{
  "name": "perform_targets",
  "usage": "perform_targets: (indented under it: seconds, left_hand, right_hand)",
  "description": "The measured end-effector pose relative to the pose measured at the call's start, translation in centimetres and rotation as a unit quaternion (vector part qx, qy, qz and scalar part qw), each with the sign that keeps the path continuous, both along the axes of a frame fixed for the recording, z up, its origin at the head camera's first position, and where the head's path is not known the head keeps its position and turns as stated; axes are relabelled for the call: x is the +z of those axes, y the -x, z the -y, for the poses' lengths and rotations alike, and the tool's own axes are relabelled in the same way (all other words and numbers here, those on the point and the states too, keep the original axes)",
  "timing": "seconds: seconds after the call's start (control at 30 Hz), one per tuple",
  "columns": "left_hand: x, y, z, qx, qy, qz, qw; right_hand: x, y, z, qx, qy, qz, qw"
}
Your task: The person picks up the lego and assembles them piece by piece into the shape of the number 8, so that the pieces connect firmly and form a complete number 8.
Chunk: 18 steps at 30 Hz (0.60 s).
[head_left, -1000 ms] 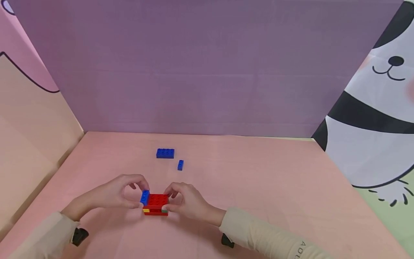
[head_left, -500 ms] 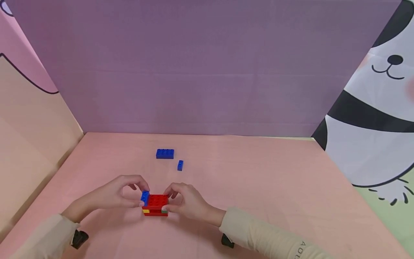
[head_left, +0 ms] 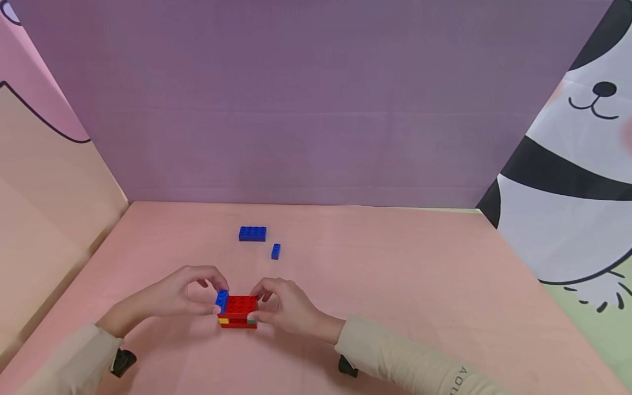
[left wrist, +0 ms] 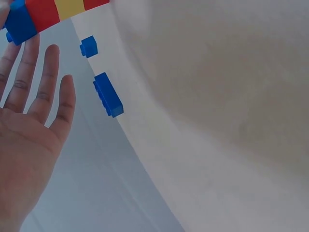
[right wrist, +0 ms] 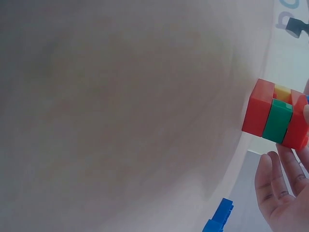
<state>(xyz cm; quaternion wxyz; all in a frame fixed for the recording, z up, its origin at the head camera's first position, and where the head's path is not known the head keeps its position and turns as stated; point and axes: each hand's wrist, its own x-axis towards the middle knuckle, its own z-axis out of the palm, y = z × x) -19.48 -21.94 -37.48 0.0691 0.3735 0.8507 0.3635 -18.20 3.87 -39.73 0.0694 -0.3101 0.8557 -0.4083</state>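
A small stack of toy building bricks stands on the pink table. Its red top brick [head_left: 242, 305] and red bottom brick [right wrist: 258, 106] have a yellow brick [head_left: 224, 321] and a green brick [right wrist: 277, 121] between them, with a gap in the middle. On the top's left end sits a small blue brick [head_left: 221, 302], pinched front and back between the thumb and a finger of my left hand [head_left: 185, 293]. My right hand [head_left: 291, 308] pinches the stack's right end, its thumb at the front, partly covering the green brick in the head view.
Beyond the hands lie a larger blue brick [head_left: 252, 234] and a narrow blue brick [head_left: 276, 252] on the pink table [head_left: 395, 274]. A purple panel [head_left: 306, 109] rises at the back, with printed panels on both sides.
Both hands and the stack stay practically in the same place. Only a very slight shift of the whole head view shows.
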Motion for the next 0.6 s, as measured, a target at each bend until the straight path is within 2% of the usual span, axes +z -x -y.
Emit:
perform_targets:
  seconds: [0.37, 0.6]
  left_hand:
    - [-0.05, 0.01, 0.03, 0.005, 0.001, 0.011, 0.9999]
    - [-0.21, 0.03, 0.09, 0.006, -0.003, 0.019, 0.9998]
  right_hand:
    - [0.11, 0.1, 0.06, -0.005, -0.006, 0.006, 1.0]
    - [0.29, 0.38, 0.08, 0.009, 0.01, 0.036, 0.9993]
